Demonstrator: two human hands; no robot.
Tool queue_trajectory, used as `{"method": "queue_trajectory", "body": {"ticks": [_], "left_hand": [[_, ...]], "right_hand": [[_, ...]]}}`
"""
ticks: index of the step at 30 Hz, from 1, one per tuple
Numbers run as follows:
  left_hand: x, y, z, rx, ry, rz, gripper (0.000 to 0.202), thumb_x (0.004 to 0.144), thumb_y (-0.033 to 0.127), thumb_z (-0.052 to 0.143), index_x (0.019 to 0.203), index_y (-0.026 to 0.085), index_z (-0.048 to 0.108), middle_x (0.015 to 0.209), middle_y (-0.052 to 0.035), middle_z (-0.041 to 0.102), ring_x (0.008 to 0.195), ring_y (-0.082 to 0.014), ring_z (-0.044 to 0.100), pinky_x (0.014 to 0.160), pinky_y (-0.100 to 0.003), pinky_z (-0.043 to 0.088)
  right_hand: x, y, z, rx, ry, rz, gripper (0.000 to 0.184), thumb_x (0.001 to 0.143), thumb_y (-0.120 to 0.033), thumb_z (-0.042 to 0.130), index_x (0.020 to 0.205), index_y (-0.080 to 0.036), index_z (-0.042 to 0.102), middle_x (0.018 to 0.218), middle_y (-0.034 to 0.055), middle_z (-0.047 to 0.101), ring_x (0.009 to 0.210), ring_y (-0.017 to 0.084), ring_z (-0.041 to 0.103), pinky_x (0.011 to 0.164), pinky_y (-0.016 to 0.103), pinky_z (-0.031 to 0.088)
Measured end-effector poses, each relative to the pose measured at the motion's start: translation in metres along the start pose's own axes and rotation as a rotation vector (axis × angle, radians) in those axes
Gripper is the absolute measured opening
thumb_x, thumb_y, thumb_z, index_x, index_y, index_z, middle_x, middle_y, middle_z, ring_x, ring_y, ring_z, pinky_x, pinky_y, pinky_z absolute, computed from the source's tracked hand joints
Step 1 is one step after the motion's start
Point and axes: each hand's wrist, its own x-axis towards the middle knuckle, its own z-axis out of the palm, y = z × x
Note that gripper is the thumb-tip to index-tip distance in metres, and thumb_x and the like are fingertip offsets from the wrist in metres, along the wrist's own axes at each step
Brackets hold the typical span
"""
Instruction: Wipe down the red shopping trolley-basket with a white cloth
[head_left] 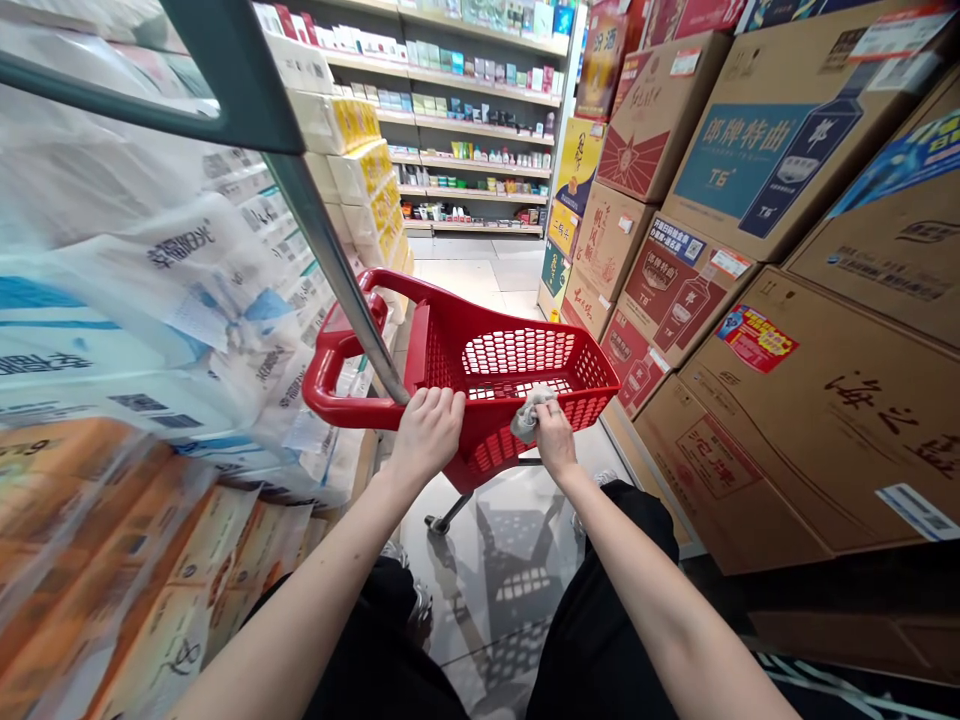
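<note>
1. We find the red shopping cart (491, 420) at the centre of the frame, directly ahead of both hands, its basket extending to the right.
2. We observe the left hand (429, 430) just left of centre, fingers curled over the cart's near rim, beside the lower end of a grey metal pole (330, 240).
3. We note the right hand (555, 435) right of centre, fingers closed on a grey cloth (526, 418). The cloth lies at the fingertips, on their left, against the cart's near rim and side.
4. We record that the hands are well apart, with a stretch of rim between them.
5. We see stacked cartons (847, 400) at the right of the frame and wrapped packages (172, 290) at the left.
</note>
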Motion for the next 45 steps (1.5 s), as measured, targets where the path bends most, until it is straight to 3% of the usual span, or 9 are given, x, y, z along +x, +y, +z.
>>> {"method": "queue_trajectory", "body": {"ticks": [3, 5, 12, 15, 18, 25, 32, 38, 45], "left_hand": [[0.000, 0.001, 0.000, -0.012, -0.001, -0.008, 0.027, 0.086, 0.013, 0.034, 0.095, 0.011, 0.059, 0.080, -0.0125, 0.053, 0.082, -0.0257, 0.048, 0.080, -0.039, 0.034], [0.001, 0.002, 0.000, -0.002, -0.011, -0.010, 0.026, 0.086, 0.015, 0.035, 0.096, 0.011, 0.059, 0.081, -0.0127, 0.053, 0.083, -0.0264, 0.048, 0.080, -0.040, 0.034], [0.001, 0.001, 0.000, 0.005, -0.014, 0.007, 0.028, 0.087, 0.015, 0.035, 0.102, 0.010, 0.058, 0.083, -0.0137, 0.054, 0.085, -0.0273, 0.048, 0.080, -0.041, 0.035], [0.001, -0.001, 0.000, -0.005, -0.008, 0.016, 0.029, 0.088, 0.015, 0.034, 0.103, 0.010, 0.058, 0.082, -0.0135, 0.054, 0.084, -0.0268, 0.049, 0.081, -0.040, 0.036], [0.001, -0.005, 0.001, -0.014, -0.006, 0.032, 0.030, 0.088, 0.014, 0.034, 0.105, 0.010, 0.057, 0.084, -0.0138, 0.055, 0.084, -0.0266, 0.049, 0.081, -0.040, 0.036], [0.002, -0.005, 0.001, -0.006, -0.007, 0.040, 0.029, 0.086, 0.013, 0.034, 0.103, 0.011, 0.058, 0.085, -0.0141, 0.056, 0.083, -0.0265, 0.049, 0.080, -0.041, 0.036], [0.003, -0.004, 0.002, -0.002, 0.006, 0.041, 0.030, 0.086, 0.012, 0.034, 0.106, 0.012, 0.057, 0.086, -0.0142, 0.056, 0.085, -0.0268, 0.050, 0.080, -0.041, 0.036], [0.004, -0.003, 0.002, -0.019, -0.005, 0.016, 0.029, 0.088, 0.013, 0.032, 0.103, 0.012, 0.058, 0.084, -0.0138, 0.056, 0.084, -0.0267, 0.049, 0.080, -0.040, 0.035], [0.003, 0.000, 0.001, 0.056, -0.015, 0.009, 0.028, 0.088, 0.012, 0.032, 0.100, 0.012, 0.058, 0.083, -0.0126, 0.054, 0.084, -0.0263, 0.049, 0.080, -0.040, 0.035]], "right_hand": [[-0.008, 0.017, 0.005, -0.016, 0.045, 0.083, 0.025, 0.089, -0.013, 0.041, 0.106, -0.015, 0.058, 0.108, 0.0138, 0.055, 0.094, 0.022, 0.053, 0.084, 0.034, 0.044], [-0.012, 0.011, 0.009, -0.002, 0.069, 0.081, 0.023, 0.089, -0.017, 0.044, 0.107, -0.015, 0.058, 0.109, 0.0144, 0.053, 0.096, 0.023, 0.052, 0.085, 0.036, 0.044], [-0.001, -0.074, 0.012, 0.109, 0.089, -0.066, 0.030, 0.088, -0.028, 0.052, 0.116, -0.017, 0.055, 0.108, 0.0129, 0.051, 0.104, 0.024, 0.050, 0.087, 0.034, 0.046], [0.006, -0.079, 0.011, 0.084, 0.112, -0.161, 0.029, 0.090, -0.025, 0.048, 0.117, -0.021, 0.056, 0.105, 0.0108, 0.052, 0.102, 0.022, 0.050, 0.084, 0.031, 0.046], [0.007, -0.049, 0.010, 0.031, 0.124, -0.242, 0.026, 0.091, -0.024, 0.047, 0.114, -0.024, 0.060, 0.105, 0.0091, 0.054, 0.097, 0.021, 0.051, 0.083, 0.029, 0.045], [0.001, 0.061, 0.002, -0.107, 0.141, 0.074, 0.023, 0.090, -0.018, 0.044, 0.101, -0.017, 0.065, 0.102, 0.0110, 0.056, 0.091, 0.020, 0.050, 0.079, 0.028, 0.041], [0.004, 0.096, -0.006, -0.129, 0.174, 0.190, 0.029, 0.088, -0.014, 0.037, 0.103, -0.014, 0.062, 0.105, 0.0137, 0.056, 0.087, 0.020, 0.052, 0.076, 0.029, 0.040], [0.004, 0.065, 0.000, -0.056, 0.173, 0.247, 0.024, 0.088, -0.016, 0.038, 0.099, -0.012, 0.059, 0.100, 0.0122, 0.056, 0.084, 0.018, 0.053, 0.075, 0.027, 0.041], [0.000, 0.006, 0.011, 0.009, 0.094, 0.075, 0.015, 0.089, -0.020, 0.046, 0.097, -0.013, 0.056, 0.102, 0.0129, 0.056, 0.090, 0.021, 0.053, 0.079, 0.031, 0.043]]}}
